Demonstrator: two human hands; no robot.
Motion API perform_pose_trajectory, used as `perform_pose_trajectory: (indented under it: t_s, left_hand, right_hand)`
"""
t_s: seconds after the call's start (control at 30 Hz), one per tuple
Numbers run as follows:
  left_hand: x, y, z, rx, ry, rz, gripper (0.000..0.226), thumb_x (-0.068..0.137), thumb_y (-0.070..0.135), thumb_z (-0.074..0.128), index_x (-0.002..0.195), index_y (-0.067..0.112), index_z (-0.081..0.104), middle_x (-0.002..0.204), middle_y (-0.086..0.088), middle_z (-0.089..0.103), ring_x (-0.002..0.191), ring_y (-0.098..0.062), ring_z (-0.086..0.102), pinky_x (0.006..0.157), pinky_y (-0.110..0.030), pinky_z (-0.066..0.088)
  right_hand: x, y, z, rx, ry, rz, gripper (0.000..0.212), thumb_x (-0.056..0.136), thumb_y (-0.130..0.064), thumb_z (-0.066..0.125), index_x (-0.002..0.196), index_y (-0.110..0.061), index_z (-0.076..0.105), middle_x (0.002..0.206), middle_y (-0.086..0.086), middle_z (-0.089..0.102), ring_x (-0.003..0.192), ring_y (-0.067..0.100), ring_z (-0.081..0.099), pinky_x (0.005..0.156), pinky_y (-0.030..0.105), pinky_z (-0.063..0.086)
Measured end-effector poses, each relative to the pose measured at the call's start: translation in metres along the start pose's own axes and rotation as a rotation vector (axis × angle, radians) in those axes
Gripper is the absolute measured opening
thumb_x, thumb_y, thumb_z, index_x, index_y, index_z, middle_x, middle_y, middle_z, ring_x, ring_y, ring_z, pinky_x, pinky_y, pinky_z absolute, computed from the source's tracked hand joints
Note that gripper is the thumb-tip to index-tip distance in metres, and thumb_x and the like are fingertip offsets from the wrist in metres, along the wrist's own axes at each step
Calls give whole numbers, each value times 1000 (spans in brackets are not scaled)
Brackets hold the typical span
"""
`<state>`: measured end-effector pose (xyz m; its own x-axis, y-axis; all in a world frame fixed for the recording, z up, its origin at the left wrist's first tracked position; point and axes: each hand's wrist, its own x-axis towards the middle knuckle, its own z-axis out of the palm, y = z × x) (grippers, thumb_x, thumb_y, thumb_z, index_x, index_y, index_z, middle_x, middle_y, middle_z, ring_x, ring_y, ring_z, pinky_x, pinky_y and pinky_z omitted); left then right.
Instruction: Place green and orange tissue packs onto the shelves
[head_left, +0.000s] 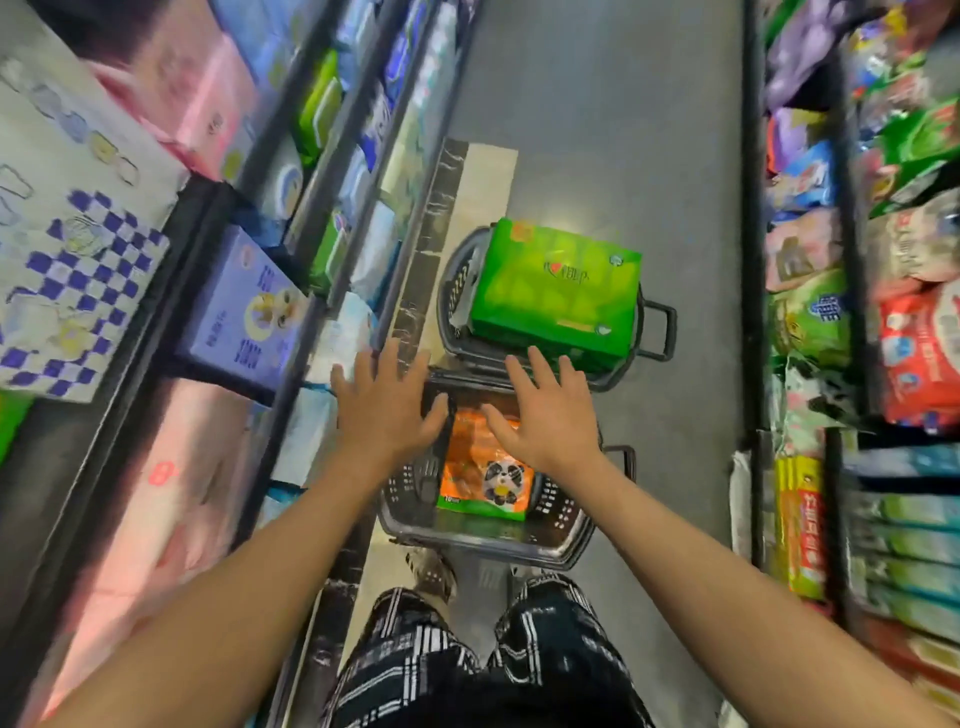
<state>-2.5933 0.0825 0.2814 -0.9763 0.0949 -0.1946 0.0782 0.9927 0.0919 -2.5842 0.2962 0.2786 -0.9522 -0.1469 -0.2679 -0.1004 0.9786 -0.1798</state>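
Head view: left hand (384, 410) and right hand (545, 415), fingers spread and holding nothing, hover at frame centre over a dark plastic shopping basket (483, 535) holding an orange panda-print pack (485, 483); a green carton (556, 291) fills the second dark basket (452, 291) just above.

Both arms stretch forward and down over two dark shopping baskets standing on the grey aisle floor. The left hand (387, 402) and the right hand (545, 410) hang with fingers spread and straight, holding nothing, above the near basket (558, 525), which contains an orange pack (485, 483) printed with a panda. Just beyond, the far basket (457, 291) carries a large green box (556, 293) lying across its rim. Shelves of packaged goods (909, 332) line both sides. Plaid trousers (467, 670) show at the bottom.
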Motion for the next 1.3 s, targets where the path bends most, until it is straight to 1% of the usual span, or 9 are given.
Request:
perform_pose_trajectory:
  t_s: [0.3,0.43,0.67,0.77,0.87,1.0,1.1,1.2,1.3]
  left_hand:
    - [31,6,155,15,-230,95,69,90,57,47,149,21,48,152,-19,45,137,-46,42,108,-66,34]
    - [42,-10,246,54,-346,103,71,89,62,39,145,20,48,149,-18,47,130,-45,47,105,-60,39]
    - [74,-41,383,68,-569,72,71,94,63,48,148,16,41,144,-19,47,126,-43,51,100,-55,45]
    - [90,-46,437,-81,-691,-2,73,95,60,55,146,11,37,141,-20,46,125,-43,53,97,-54,49]
    - [106,-42,491,-321,-824,-248,72,95,57,60,141,5,44,139,-22,52,125,-40,55,101,-45,49]
    - [120,-27,545,-630,-864,-604,63,97,52,63,140,7,58,140,-10,60,124,-31,59,98,-33,46]
    - [121,-13,561,-862,-894,-703,56,93,46,70,140,18,58,130,-2,63,110,-24,62,91,-32,49]
    - [120,-10,547,-911,-867,-700,90,64,64,77,140,22,56,130,-4,65,112,-28,65,103,-42,52]
    - [116,-16,525,-958,-870,-653,114,49,74,76,146,21,48,135,-4,62,120,-29,62,108,-49,49]
  right_hand:
    - [7,41,163,57,-222,175,83,92,-74,28,155,-20,38,158,18,41,139,51,40,116,61,33]
    - [20,64,252,64,-407,210,87,92,-75,21,159,-20,27,162,17,34,143,47,37,117,58,32]
    - [49,100,385,142,-531,341,82,97,-67,41,161,-19,21,162,13,30,137,44,41,109,50,41]
    - [64,117,440,350,-586,529,89,95,-72,41,162,-22,11,162,21,26,141,46,38,111,50,39]
    - [79,137,493,609,-582,786,94,95,-70,47,160,-12,13,159,25,33,145,43,33,118,47,30]
    - [102,153,546,1003,-462,1057,97,90,-66,60,158,-10,21,148,9,51,129,31,55,106,42,47]
    - [114,153,562,1190,-393,1135,83,91,-57,66,153,-14,32,137,6,56,119,27,60,102,45,51]
    - [112,154,550,1334,-391,1151,99,70,-64,76,149,-18,37,130,7,64,111,29,67,99,52,55]
    - [97,156,520,1388,-443,1103,86,80,-57,73,146,-14,40,118,8,71,99,27,74,83,43,59]
